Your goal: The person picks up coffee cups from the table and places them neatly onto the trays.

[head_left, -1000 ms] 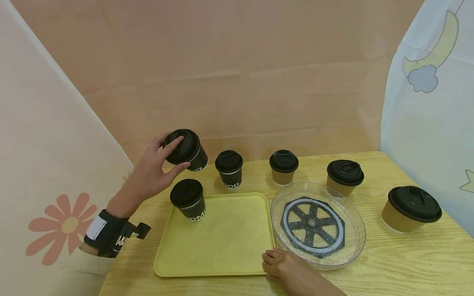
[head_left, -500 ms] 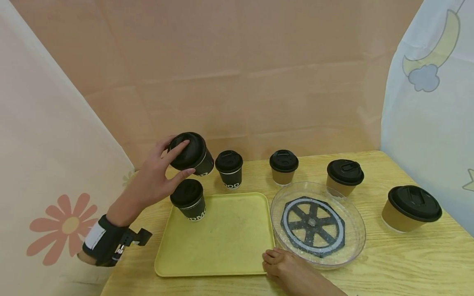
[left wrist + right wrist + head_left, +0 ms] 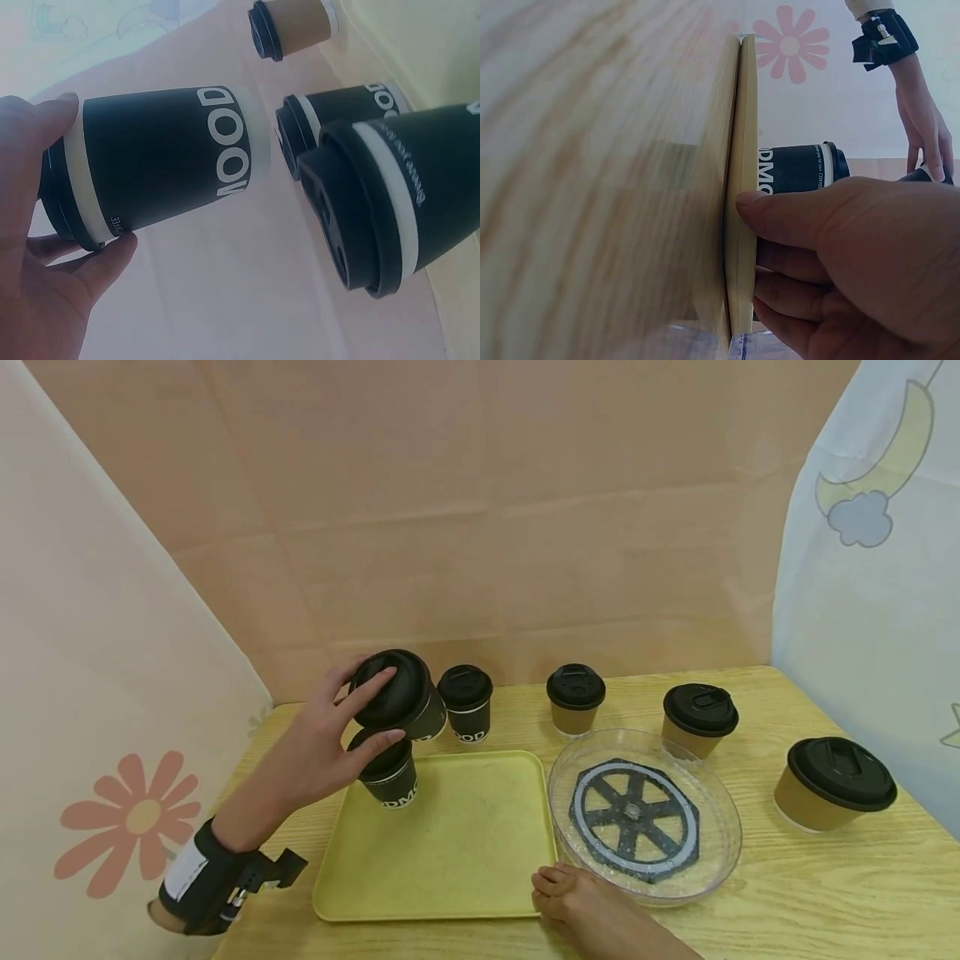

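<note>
My left hand [image 3: 318, 743] grips a black paper coffee cup [image 3: 427, 720] round its black lid and holds it raised and tilted. In the left wrist view, thumb and fingers wrap the lid end of that coffee cup [image 3: 157, 161]. Below and partly behind the hand, another black coffee cup [image 3: 395, 787] stands on the back left corner of the yellow tray [image 3: 450, 852]. My right hand [image 3: 581, 906] holds the tray's front right corner. In the right wrist view, the thumb lies on the edge of the tray [image 3: 742, 150] and the fingers curl beside it.
A smaller black cup [image 3: 469, 720] stands behind the tray. Three brown cups with black lids, [image 3: 573, 718] among them, line the back and right of the wooden table [image 3: 840, 893]. A round clear dish [image 3: 723, 868] with a dark wheel-shaped pattern sits right of the tray.
My left hand has brought the held cup down and to the right, so it now overlaps the cup on the tray in the head view. The right hand stays put.
</note>
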Demonstrator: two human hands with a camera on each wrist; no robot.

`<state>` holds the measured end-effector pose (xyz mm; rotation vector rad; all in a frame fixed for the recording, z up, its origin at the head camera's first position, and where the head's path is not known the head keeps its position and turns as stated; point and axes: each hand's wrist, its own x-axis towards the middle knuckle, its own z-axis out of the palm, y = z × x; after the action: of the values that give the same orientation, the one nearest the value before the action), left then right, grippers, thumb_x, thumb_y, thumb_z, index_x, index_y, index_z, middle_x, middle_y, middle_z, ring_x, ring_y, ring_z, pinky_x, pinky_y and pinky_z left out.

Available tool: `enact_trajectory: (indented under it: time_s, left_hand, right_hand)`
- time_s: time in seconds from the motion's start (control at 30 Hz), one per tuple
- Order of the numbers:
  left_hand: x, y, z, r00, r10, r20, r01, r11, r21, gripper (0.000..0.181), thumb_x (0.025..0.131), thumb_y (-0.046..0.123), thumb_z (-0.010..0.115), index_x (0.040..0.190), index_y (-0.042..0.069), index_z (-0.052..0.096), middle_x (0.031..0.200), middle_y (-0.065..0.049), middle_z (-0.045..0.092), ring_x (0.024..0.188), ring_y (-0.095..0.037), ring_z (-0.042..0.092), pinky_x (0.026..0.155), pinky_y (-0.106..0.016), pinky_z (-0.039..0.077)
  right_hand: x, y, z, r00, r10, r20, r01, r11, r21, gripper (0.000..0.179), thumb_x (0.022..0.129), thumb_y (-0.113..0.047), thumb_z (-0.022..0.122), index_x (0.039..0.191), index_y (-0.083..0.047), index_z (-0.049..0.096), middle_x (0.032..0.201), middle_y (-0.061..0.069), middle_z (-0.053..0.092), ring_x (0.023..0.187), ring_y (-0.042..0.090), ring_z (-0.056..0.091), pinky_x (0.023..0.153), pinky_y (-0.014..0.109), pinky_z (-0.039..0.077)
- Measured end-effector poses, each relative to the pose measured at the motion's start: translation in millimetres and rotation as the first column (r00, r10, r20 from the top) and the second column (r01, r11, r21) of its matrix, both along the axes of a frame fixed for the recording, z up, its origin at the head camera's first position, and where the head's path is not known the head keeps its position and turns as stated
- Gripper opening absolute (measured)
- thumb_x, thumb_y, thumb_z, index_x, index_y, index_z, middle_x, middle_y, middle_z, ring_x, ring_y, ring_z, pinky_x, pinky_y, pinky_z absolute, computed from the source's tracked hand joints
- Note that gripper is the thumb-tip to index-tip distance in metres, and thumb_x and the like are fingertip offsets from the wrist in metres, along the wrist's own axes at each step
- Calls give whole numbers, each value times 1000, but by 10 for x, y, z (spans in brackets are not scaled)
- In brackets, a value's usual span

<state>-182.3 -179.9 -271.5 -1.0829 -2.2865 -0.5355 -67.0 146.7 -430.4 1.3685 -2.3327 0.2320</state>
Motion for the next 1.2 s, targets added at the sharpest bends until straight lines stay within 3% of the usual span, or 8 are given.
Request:
enact_trajectory:
  time_s: [0.5,0.87,1.2]
  left_hand:
    - [184,25,-98,1000,-6,30,7,999,-33,69,86,38,73,146,18,46,149,-19,37,131,-37,47,92,-50,53]
    - [317,51,-177,999,-17,51,20,999,-50,71,85,39,74,147,20,44,151,-16,37,131,-35,47,88,-47,54]
    - [426,74,-284,998,-28,56,31,997,-69,68,87,42,70,147,21,44,150,-15,39,128,-31,49,88,-45,55]
  right_hand:
    - [4,4,1,1000,2,-2,-2,1000,-5,24,76,-11,76,100,-12,76,99,0,76,93,12,71,82,26,54]
    - [46,0,39,996,-37,83,34,999,31,22,86,-22,69,105,-12,75,104,1,75,98,14,71,85,30,56]
    - [18,7,14,1000,-10,27,10,1000,10,24,78,-12,75,102,-12,75,101,0,75,96,13,71,83,27,55]
